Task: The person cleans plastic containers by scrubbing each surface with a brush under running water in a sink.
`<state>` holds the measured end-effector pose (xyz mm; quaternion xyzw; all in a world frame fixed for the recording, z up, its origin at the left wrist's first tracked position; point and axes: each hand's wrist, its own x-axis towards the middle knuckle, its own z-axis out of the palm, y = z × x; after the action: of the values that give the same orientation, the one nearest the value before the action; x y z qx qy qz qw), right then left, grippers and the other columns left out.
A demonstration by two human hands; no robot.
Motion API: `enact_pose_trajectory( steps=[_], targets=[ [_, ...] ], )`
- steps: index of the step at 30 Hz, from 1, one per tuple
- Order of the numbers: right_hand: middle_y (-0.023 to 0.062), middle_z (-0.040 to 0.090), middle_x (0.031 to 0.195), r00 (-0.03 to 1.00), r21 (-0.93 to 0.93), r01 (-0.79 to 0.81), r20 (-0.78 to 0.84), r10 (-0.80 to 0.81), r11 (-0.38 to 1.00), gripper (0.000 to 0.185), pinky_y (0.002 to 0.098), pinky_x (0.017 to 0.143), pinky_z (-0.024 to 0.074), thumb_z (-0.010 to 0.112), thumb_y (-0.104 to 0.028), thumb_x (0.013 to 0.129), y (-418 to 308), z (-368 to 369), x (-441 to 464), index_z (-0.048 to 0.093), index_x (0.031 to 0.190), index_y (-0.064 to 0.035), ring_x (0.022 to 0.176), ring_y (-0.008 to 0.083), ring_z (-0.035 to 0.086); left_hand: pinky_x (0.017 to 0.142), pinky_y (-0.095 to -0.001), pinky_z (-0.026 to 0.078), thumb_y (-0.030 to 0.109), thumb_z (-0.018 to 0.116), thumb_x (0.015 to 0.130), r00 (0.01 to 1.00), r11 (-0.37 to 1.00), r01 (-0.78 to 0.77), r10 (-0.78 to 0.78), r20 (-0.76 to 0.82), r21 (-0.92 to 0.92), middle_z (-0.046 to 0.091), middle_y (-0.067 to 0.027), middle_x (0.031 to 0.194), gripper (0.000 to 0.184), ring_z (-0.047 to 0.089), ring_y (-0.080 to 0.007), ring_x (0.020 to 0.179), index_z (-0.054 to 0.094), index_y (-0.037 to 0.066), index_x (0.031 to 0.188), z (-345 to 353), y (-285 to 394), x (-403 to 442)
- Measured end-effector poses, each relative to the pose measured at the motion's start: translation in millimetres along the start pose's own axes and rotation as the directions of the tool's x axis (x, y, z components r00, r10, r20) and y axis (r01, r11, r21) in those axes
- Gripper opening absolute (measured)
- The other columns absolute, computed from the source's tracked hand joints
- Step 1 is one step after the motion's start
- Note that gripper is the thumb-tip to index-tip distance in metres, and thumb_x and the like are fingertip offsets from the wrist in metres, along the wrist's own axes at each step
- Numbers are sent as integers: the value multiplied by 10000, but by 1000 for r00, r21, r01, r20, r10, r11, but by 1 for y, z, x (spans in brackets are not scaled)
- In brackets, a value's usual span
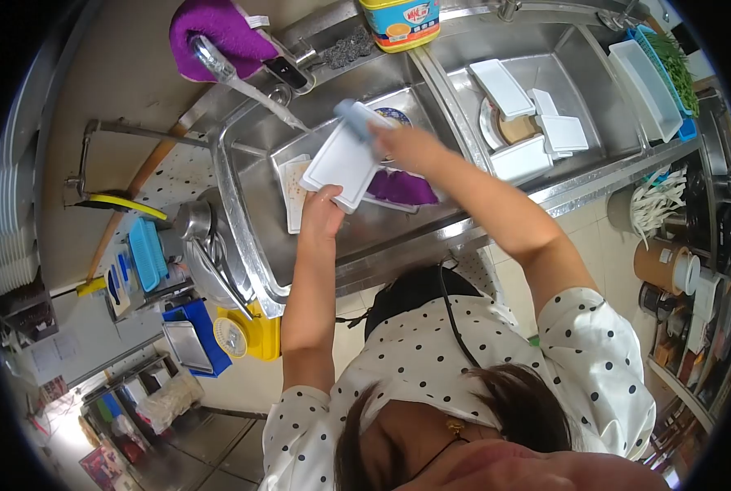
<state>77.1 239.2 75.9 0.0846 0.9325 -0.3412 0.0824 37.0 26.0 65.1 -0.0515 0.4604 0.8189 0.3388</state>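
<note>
My left hand [323, 211] grips the lower edge of a white rectangular tray [341, 168], tilted above the left sink basin [259, 204]. At the tray's upper right edge, my right hand [398, 147] is closed on a blue-grey cloth or sponge [355, 117], blurred by motion. Water [259, 100] runs from the faucet [210, 56] just left of the tray. Below the tray in the basin lie another white tray [295, 192], a purple cloth [402, 187] and a patterned plate [394, 114], partly hidden.
The right basin [582, 69] holds several white trays [503, 88] and a round dish. A yellow-and-blue tub [402, 23] and a scouring pad [349, 49] stand behind the basins. Purple cloth [218, 45] hangs around the faucet. Greens [668, 65] fill a blue basket at right.
</note>
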Motion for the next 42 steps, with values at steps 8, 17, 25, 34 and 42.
enact_pose_trajectory(
  steps=[8, 17, 25, 34, 42],
  targets=[
    [191, 644, 913, 976, -57, 187, -104, -193, 981, 423, 440, 738, 496, 451, -254, 924, 12, 23, 13, 429, 1339, -176, 816, 377, 624, 1000, -393, 401, -117, 425, 655, 998, 971, -56, 53, 20, 232, 486, -145, 1267, 692, 493, -296, 1168, 360, 1, 1333, -17, 7, 7],
    [197, 641, 900, 984, -21, 176, -21, -177, 984, 439, 441, 711, 494, 457, -268, 925, -16, 2, -11, 405, 1358, -221, 806, 361, 622, 891, -288, 417, -68, 475, 696, 971, 779, -233, 221, 92, 582, 573, -62, 1103, 533, 547, -179, 1037, 474, -10, 1226, -27, 10, 9],
    [196, 637, 920, 971, 67, 223, -104, -216, 972, 466, 441, 695, 491, 476, -247, 917, -11, 22, -8, 383, 1374, -229, 816, 360, 623, 899, -303, 419, -78, 478, 714, 973, 873, -229, 208, 97, 430, 563, -75, 1150, 494, 534, -188, 1074, 490, -27, 1206, -15, 11, 14],
    [205, 644, 870, 986, -49, -4, -165, -4, 999, 429, 465, 703, 489, 466, -247, 916, 29, -11, 27, 425, 1340, -195, 805, 359, 629, 1018, -421, 394, -100, 430, 744, 998, 993, -66, 63, 32, 102, 471, -162, 1286, 588, 467, -304, 1203, 358, -17, 1322, -14, 22, 10],
    [176, 633, 843, 954, -39, 298, 35, -296, 954, 486, 432, 606, 489, 468, -241, 926, -51, 16, -22, 343, 1393, -196, 730, 347, 628, 1024, -422, 369, 519, 365, 922, 999, 998, -44, 43, 24, 46, 420, -136, 1331, 657, 435, -273, 1221, 306, 44, 1372, -17, 9, 34]
  ],
)
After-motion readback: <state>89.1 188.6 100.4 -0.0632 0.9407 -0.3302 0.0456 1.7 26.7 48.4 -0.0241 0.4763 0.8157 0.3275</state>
